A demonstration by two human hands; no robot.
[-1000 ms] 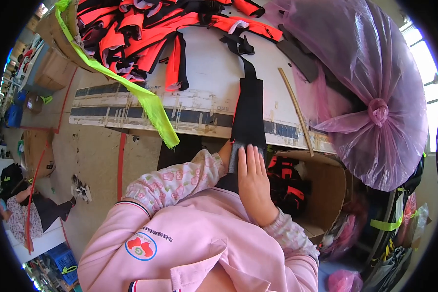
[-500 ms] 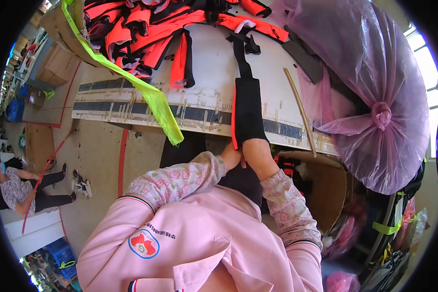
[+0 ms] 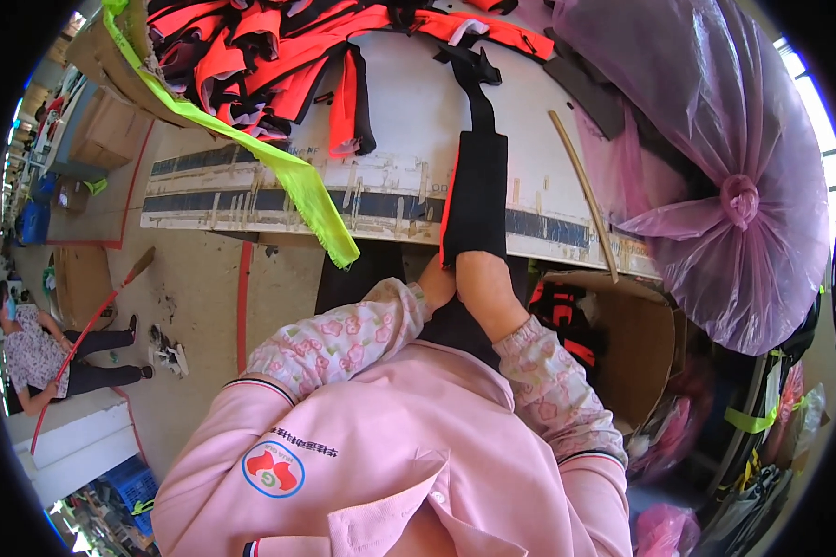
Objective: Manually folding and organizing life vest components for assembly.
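Observation:
A long black padded fabric belt (image 3: 478, 190) with an orange edge runs toward me over the table's front edge. Its narrow webbing strap, with a black buckle (image 3: 481, 70), stretches away across the tabletop. At the belt's near end my left hand (image 3: 439, 281) and my right hand (image 3: 483, 271) are close together, wrists bent. Both touch that end. The fingers of each hand are hidden below it, so their grip does not show. More orange and black fabric pieces (image 3: 279, 70) lie piled at the far left of the table.
The white table (image 3: 399, 176) has a worn, taped edge. A yellow-green strip (image 3: 316, 200) hangs over it at left. At right are a wooden stick (image 3: 581, 190), a tied purple plastic bag (image 3: 734, 241) and an open carton (image 3: 632, 362). Far left, a person (image 3: 37, 348) holds a red-handled broom.
My view has shifted slightly. My hands stay at the belt's near end, and the fingertips glimpsed below my right hand are now out of sight. The broom at far left has moved.

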